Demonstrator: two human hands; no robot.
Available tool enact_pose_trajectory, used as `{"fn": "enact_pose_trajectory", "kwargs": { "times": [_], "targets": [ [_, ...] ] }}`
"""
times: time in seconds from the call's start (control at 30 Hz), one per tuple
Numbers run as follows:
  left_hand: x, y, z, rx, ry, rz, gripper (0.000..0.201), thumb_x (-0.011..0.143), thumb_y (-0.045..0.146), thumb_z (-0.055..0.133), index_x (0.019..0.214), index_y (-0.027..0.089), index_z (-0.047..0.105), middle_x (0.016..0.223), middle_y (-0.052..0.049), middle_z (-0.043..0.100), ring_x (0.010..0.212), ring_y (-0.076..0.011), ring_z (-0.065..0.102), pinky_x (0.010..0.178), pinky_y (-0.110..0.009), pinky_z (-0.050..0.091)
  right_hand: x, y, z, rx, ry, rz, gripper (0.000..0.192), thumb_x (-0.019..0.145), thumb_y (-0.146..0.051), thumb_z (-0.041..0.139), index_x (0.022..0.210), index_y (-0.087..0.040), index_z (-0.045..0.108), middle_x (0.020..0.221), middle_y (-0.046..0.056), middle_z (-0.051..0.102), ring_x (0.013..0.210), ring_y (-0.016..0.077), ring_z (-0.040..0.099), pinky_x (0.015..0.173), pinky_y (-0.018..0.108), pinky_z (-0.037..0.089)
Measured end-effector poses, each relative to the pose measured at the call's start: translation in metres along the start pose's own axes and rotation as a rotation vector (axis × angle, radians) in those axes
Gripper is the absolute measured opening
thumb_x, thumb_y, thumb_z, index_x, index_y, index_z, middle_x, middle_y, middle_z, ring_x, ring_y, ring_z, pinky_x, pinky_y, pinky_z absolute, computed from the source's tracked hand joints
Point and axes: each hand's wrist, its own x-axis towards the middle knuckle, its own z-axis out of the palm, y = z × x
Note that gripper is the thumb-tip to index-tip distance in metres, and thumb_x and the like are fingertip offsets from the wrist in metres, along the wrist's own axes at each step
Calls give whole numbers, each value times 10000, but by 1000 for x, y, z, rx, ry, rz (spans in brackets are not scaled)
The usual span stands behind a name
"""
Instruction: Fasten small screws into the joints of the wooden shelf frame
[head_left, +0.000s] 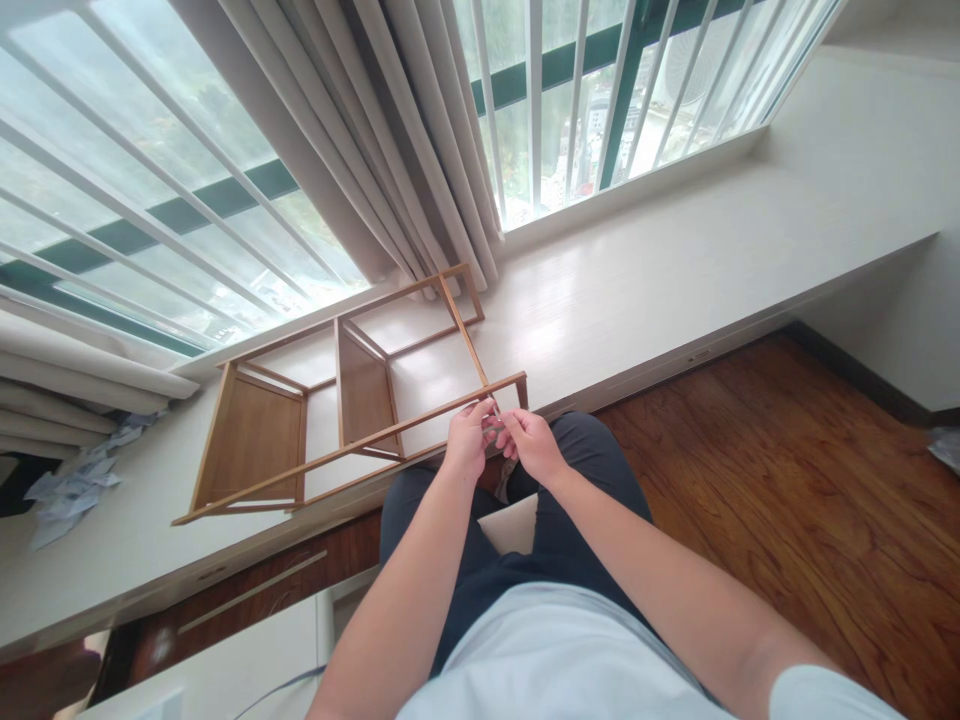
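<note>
A brown wooden shelf rack [367,385] lies on its side on the white window ledge, with two panels between its long rails. My left hand [468,438] is closed at the near rail, close to where a thin crossbar [463,328] meets it. Just beside it, my right hand [531,442] pinches with thumb and fingertips. Between the two sets of fingertips is something small and thin, too small to name. Both hands are above my lap, at the ledge's front edge.
The white ledge [637,250] runs along barred windows. Grey curtains [390,130] hang behind the rack. Crumpled papers [79,490] lie at the far left. A white cabinet top [225,655] stands at my lower left, and wooden floor [757,470] spreads to the right.
</note>
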Motion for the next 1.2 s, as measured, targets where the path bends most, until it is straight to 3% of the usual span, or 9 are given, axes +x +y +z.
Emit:
{"fn": "enact_pose_trajectory", "kwargs": {
  "times": [0.23, 0.43, 0.7, 1.03, 1.2],
  "targets": [
    [2, -2, 0, 13, -3, 11, 359, 600, 374, 875, 772, 141, 661, 747, -24, 622, 615, -95, 556, 473, -199, 383, 2, 2, 5, 390, -11, 203, 395, 865, -564, 667, 826, -173, 634, 612, 7, 666, 427, 102, 548, 376, 197, 408],
    [1, -1, 2, 16, 7, 10, 377, 584, 371, 886, 776, 145, 653, 757, -23, 610, 602, -100, 544, 420, -203, 352, 2, 0, 6, 644, -90, 366, 291, 955, -404, 612, 792, -163, 614, 608, 8, 649, 425, 95, 539, 392, 198, 428],
    [1, -1, 2, 29, 13, 10, 372, 593, 371, 887, 780, 144, 660, 821, -34, 632, 638, -96, 559, 445, -206, 387, 0, 2, 7, 592, -51, 332, 308, 984, -404, 555, 790, -171, 606, 613, 26, 656, 422, 109, 547, 378, 203, 414],
    [-1, -4, -1, 65, -15, 21, 370, 599, 396, 886, 800, 144, 705, 742, -28, 617, 658, -106, 568, 504, -194, 393, -5, 3, 4, 458, -11, 229, 435, 893, -606, 618, 825, -176, 619, 628, 26, 672, 422, 106, 547, 361, 198, 413],
    [-2, -3, 0, 56, 6, 26, 376, 581, 372, 887, 837, 142, 736, 838, -44, 650, 681, -99, 573, 515, -191, 411, -8, 3, 3, 308, 20, 129, 458, 858, -644, 636, 873, -188, 601, 623, -4, 658, 425, 103, 545, 355, 187, 388]
  ]
}}
